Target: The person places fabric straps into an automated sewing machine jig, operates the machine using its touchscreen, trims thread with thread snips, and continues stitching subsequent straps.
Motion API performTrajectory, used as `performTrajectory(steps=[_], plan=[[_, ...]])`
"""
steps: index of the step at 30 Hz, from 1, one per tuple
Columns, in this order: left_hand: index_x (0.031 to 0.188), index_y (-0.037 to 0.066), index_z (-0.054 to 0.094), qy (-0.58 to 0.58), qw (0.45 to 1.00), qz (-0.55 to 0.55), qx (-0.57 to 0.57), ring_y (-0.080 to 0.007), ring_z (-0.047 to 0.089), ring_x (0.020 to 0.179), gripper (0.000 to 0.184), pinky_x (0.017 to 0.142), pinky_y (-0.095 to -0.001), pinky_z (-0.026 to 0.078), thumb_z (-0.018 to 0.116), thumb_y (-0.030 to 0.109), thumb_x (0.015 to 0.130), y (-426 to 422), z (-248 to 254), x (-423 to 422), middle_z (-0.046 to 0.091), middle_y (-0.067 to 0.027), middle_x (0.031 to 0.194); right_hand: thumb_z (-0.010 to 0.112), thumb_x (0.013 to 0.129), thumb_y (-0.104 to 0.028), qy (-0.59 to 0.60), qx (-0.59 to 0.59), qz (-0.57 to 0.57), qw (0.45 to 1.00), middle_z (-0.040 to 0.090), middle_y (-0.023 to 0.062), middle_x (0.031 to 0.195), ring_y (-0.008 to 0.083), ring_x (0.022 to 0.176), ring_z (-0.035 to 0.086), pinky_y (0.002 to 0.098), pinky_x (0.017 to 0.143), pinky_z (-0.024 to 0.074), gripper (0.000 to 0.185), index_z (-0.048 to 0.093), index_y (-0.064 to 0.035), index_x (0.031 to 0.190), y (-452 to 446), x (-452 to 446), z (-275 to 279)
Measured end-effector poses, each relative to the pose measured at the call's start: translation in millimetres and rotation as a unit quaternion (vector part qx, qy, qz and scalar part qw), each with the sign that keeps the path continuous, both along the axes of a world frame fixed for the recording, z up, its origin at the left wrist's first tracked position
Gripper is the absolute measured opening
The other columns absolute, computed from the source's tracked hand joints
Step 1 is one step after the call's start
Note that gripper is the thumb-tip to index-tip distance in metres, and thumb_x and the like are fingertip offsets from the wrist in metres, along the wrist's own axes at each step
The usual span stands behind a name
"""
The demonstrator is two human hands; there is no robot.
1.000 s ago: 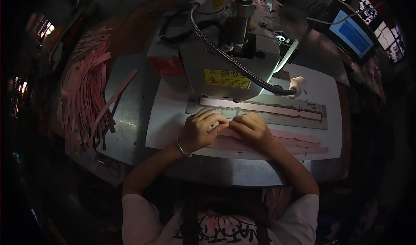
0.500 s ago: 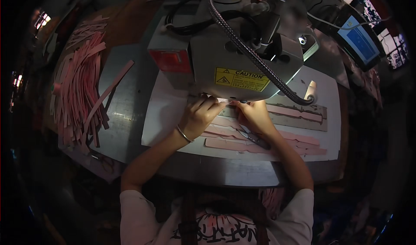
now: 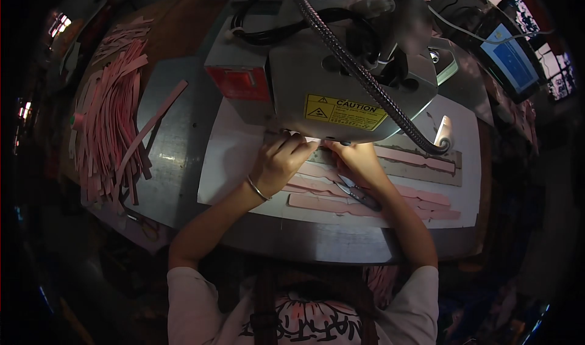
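Observation:
Both hands are at the front edge of the machine head (image 3: pixel 341 95), over a grey plate (image 3: pixel 397 173) with a pink strip (image 3: pixel 420 160) lying along it. My left hand (image 3: pixel 282 162), a bangle at its wrist, has its fingers pinched together at the strip's left part. Close beside it, my right hand (image 3: pixel 356 162) is closed too, fingertips partly under the machine. What the fingertips hold is too small and hidden to name. A dark-handled tool (image 3: pixel 356 194) lies below my right hand, over cut pink strips (image 3: pixel 329 205) on the white sheet.
A thick bundle of pink strips (image 3: pixel 116 125) lies at the left, with one strip (image 3: pixel 152 125) angled off it. Scissors (image 3: pixel 146 228) rest at the lower left. A braided hose (image 3: pixel 365 77) crosses the machine's front. A lit screen (image 3: pixel 510 57) stands at the upper right.
Both hands have moved up to the machine's lower edge and drawn slightly apart. The dark-handled tool now shows below my right hand. The view has shifted, so the machine appears larger and nearer.

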State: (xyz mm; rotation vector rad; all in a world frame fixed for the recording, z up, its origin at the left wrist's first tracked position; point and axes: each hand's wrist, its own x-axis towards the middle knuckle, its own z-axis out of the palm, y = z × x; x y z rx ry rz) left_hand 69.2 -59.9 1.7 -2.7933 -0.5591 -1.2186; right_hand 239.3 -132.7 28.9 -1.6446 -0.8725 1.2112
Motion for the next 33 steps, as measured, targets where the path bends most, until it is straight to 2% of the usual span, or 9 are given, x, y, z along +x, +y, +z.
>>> performTrajectory(steps=[11, 16, 21, 25, 26, 30, 31, 33], plan=[[0.093, 0.009, 0.066, -0.007, 1.000, 0.001, -0.004, -0.0153, 0.054, 0.065, 0.028, 0.058, -0.0258, 0.047, 0.065, 0.003, 0.066, -2, 5, 1, 0.057, -0.0006, 0.077, 0.059, 0.083, -0.012, -0.009, 0.022, -0.001, 1.000, 0.052, 0.0061, 0.056, 0.0102, 0.043, 0.042, 0.0220, 0.036, 0.0293, 0.016, 0.058, 0.0025, 0.077, 2, -1, 4], [0.094, 0.009, 0.065, -0.001, 1.000, 0.013, 0.010, -0.0152, 0.054, 0.064, 0.028, 0.059, -0.0258, 0.047, 0.064, 0.003, 0.067, -3, 5, 5, 0.057, -0.0008, 0.077, 0.061, 0.082, -0.014, 0.006, 0.063, -0.016, 0.998, 0.053, 0.0064, 0.056, 0.0108, 0.041, 0.043, 0.0221, 0.034, 0.0317, 0.017, 0.058, 0.0027, 0.077, 3, 2, -2], [0.094, 0.010, 0.064, 0.018, 0.999, 0.028, 0.018, -0.0151, 0.053, 0.062, 0.027, 0.058, -0.0260, 0.047, 0.064, 0.003, 0.067, -3, 2, 8, 0.057, -0.0007, 0.076, 0.056, 0.080, -0.010, -0.044, 0.030, 0.043, 0.998, 0.053, 0.0075, 0.052, 0.0129, 0.037, 0.047, 0.0247, 0.031, 0.0359, 0.016, 0.054, 0.0015, 0.069, 7, 19, 11], [0.094, 0.010, 0.064, 0.057, 0.997, 0.044, 0.029, -0.0143, 0.053, 0.061, 0.027, 0.058, -0.0254, 0.046, 0.063, 0.003, 0.068, -2, 1, 6, 0.056, -0.0004, 0.075, 0.055, 0.081, -0.011, 0.075, -0.002, 0.023, 0.997, 0.053, 0.0084, 0.052, 0.0142, 0.036, 0.049, 0.0249, 0.029, 0.0373, 0.017, 0.053, 0.0048, 0.073, 15, 25, 5], [0.094, 0.010, 0.064, 0.057, 0.997, 0.042, 0.032, -0.0143, 0.053, 0.061, 0.027, 0.058, -0.0254, 0.046, 0.063, 0.003, 0.068, -2, 1, 6, 0.056, -0.0004, 0.075, 0.055, 0.081, -0.011, 0.075, 0.001, 0.021, 0.997, 0.053, 0.0084, 0.052, 0.0142, 0.036, 0.049, 0.0249, 0.029, 0.0373, 0.017, 0.053, 0.0048, 0.073, 16, 25, 1], [0.094, 0.010, 0.065, 0.021, 0.999, 0.024, 0.033, -0.0134, 0.053, 0.060, 0.025, 0.057, -0.0252, 0.045, 0.066, 0.006, 0.069, -3, 4, 9, 0.056, 0.0005, 0.074, 0.052, 0.084, -0.013, 0.045, 0.072, -0.017, 0.996, 0.053, 0.0089, 0.052, 0.0140, 0.035, 0.049, 0.0243, 0.027, 0.0353, 0.021, 0.053, 0.0063, 0.075, 25, 26, -11], [0.094, 0.010, 0.065, 0.019, 0.999, 0.020, 0.037, -0.0134, 0.053, 0.060, 0.025, 0.057, -0.0252, 0.045, 0.066, 0.006, 0.069, -4, 7, 9, 0.056, 0.0005, 0.074, 0.052, 0.086, -0.014, -0.002, 0.035, -0.037, 0.999, 0.054, 0.0087, 0.053, 0.0133, 0.037, 0.049, 0.0244, 0.030, 0.0369, 0.021, 0.053, 0.0054, 0.076, 24, 29, -2], [0.090, 0.009, 0.067, 0.008, 0.998, -0.035, -0.051, -0.0135, 0.052, 0.059, 0.021, 0.057, -0.0255, 0.044, 0.069, 0.009, 0.070, -10, 16, 5, 0.058, 0.0003, 0.076, 0.051, 0.087, -0.015, -0.051, 0.002, -0.065, 0.997, 0.054, 0.0084, 0.054, 0.0127, 0.039, 0.049, 0.0244, 0.034, 0.0386, 0.022, 0.054, 0.0044, 0.077, 18, 36, 9]])
